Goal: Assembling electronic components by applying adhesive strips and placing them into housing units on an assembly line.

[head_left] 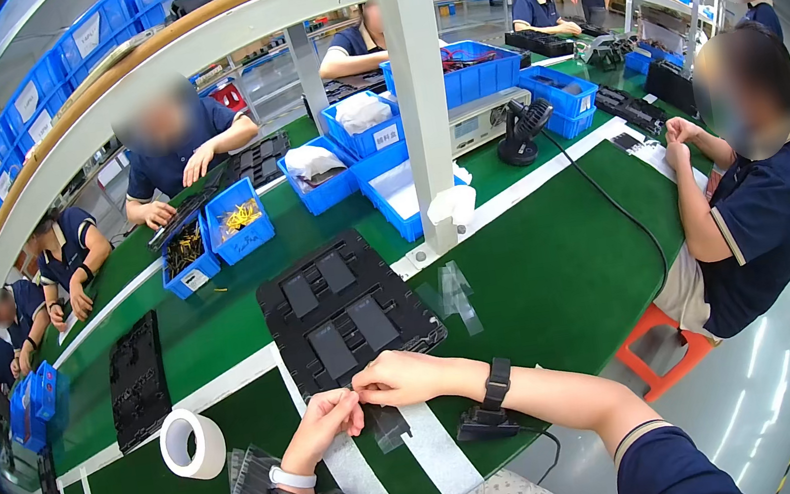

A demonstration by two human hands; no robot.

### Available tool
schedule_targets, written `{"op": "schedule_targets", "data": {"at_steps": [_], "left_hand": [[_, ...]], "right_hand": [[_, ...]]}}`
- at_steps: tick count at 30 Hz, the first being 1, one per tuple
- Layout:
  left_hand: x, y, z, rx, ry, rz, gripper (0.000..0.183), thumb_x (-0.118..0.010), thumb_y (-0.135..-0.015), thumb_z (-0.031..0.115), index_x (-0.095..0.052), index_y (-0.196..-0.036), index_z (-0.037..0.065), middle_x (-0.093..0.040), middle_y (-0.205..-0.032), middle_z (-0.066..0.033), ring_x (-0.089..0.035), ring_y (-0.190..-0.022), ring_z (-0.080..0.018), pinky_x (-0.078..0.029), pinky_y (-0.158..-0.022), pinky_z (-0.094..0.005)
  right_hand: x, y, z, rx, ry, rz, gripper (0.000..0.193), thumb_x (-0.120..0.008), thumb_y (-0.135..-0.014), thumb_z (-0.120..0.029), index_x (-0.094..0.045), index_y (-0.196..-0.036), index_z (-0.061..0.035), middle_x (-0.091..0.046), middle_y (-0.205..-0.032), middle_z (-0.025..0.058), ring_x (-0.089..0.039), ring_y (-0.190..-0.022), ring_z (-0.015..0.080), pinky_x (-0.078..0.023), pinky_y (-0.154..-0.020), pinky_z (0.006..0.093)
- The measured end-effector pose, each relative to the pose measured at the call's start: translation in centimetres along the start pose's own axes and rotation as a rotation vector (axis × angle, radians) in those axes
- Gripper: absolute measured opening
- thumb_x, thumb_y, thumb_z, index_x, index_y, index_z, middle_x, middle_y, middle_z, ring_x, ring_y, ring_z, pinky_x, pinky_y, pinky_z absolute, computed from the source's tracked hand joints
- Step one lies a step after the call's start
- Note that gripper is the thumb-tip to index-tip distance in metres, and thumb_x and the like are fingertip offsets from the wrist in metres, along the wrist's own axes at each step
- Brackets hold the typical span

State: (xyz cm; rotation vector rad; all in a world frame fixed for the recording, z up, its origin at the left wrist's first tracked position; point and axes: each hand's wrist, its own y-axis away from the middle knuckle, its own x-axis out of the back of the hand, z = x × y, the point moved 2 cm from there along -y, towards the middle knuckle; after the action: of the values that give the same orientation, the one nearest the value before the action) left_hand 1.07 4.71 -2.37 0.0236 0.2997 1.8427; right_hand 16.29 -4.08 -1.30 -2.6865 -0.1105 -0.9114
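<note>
My left hand (327, 424) and my right hand (398, 378) meet at the near edge of a black moulded tray (275, 309). The fingers of both are pinched together, tip to tip; whatever they hold, if anything, is too small or hidden to name. Several flat dark rectangular blocks, one of them a near block (371, 321), lie in the tray's recesses. Just below my fingers, a dark piece with clear film (387, 430) rests between two white strips on the green table. Clear plastic strips (254, 481) lie beside my left wrist.
A white tape roll (177, 445) stands left of my left hand. More clear strips (459, 299) lie right of the tray. Beyond are a white post (417, 92), blue bins (242, 230), a small black fan (522, 133) with its cable, and another black tray (137, 379). A co-worker (763, 205) sits at right.
</note>
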Motion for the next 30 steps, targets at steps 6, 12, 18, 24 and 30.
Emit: {"op": "schedule_targets", "data": {"at_steps": [6,12,18,24,30], "left_hand": [[0.04,0.04,0.06,-0.009,-0.025,-0.005,0.03,-0.047,-0.093,0.028,-0.055,-0.076,0.005,-0.056,-0.064,-0.0018,-0.05,-0.056,-0.0067,-0.042,-0.054,-0.0192],[-0.26,-0.31,0.34,-0.015,-0.015,0.002,0.032,-0.048,-0.093,0.029,-0.055,-0.073,0.005,-0.056,-0.064,-0.0018,-0.051,-0.055,-0.0071,-0.042,-0.053,-0.0194],[-0.27,0.03,0.23,-0.012,0.016,0.009,0.032,-0.047,-0.093,0.028,-0.055,-0.073,0.004,-0.056,-0.064,-0.0024,-0.051,-0.056,-0.0074,-0.042,-0.054,-0.0194],[-0.19,-0.27,0.08,-0.022,0.035,-0.027,0.033,-0.045,-0.094,0.029,-0.055,-0.073,0.005,-0.056,-0.064,-0.0025,-0.05,-0.056,-0.0074,-0.042,-0.055,-0.0198],[-0.19,-0.13,0.24,-0.019,0.002,-0.005,0.034,-0.045,-0.094,0.028,-0.054,-0.072,0.005,-0.055,-0.063,-0.0022,-0.05,-0.056,-0.0071,-0.041,-0.053,-0.0197]], "right_hand": [[0.0,-0.14,0.0,0.037,-0.013,0.02,0.016,-0.054,-0.08,-0.017,-0.055,-0.072,-0.0023,-0.056,-0.058,0.0141,-0.057,-0.053,0.0294,-0.044,-0.05,0.036],[0.29,-0.04,0.18,-0.008,-0.038,-0.001,0.017,-0.054,-0.08,-0.017,-0.055,-0.073,-0.0018,-0.054,-0.058,0.0125,-0.055,-0.052,0.0266,-0.043,-0.051,0.0345],[0.18,-0.08,-0.02,0.021,-0.018,0.012,0.015,-0.054,-0.08,-0.016,-0.057,-0.076,-0.0019,-0.054,-0.058,0.014,-0.055,-0.052,0.0275,-0.043,-0.051,0.0351],[0.24,0.16,0.0,-0.018,-0.05,-0.006,0.013,-0.055,-0.079,-0.015,-0.059,-0.078,-0.0022,-0.056,-0.061,0.0147,-0.056,-0.054,0.0282,-0.043,-0.052,0.036],[0.46,0.25,-0.18,-0.019,-0.002,-0.031,0.01,-0.056,-0.081,-0.01,-0.058,-0.08,-0.0008,-0.056,-0.064,0.0146,-0.052,-0.047,0.0228,-0.039,-0.046,0.0328]]}}
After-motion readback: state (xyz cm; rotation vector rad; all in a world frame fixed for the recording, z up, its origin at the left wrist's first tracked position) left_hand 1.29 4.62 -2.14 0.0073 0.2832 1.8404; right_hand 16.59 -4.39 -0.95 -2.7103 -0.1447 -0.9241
